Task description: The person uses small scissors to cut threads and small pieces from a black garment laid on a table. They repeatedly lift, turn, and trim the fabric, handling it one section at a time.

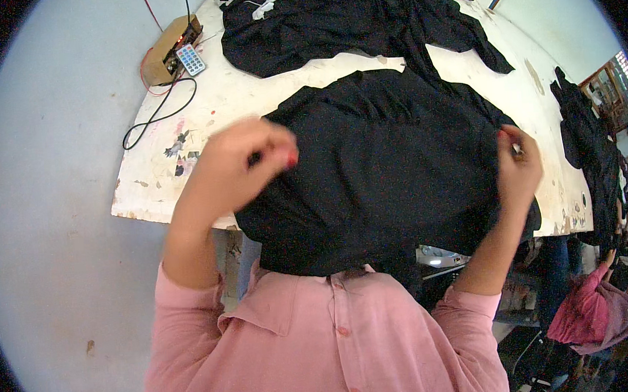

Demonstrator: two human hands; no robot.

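I see the near cloth [379, 184] as plain black, the far garments [310, 32] a matching black with white scraps [268, 7] on them. The tabletop [141, 175] shows creamy white to me, mottled with dark and reddish marks [213, 113]. I make out a red nail [292, 158] on the left hand [242, 161], a pink shirt [296, 357] with pink buttons [343, 332], a tan box [167, 50], a black cable [152, 122] and a white-and-blue gridded remote [190, 60]. I find the wall [53, 214] bluish-grey, a far sleeve [581, 312] magenta.

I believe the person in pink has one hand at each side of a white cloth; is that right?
Not quite: the head view shows that the cloth is black; the left hand and right hand are indeed at its sides.
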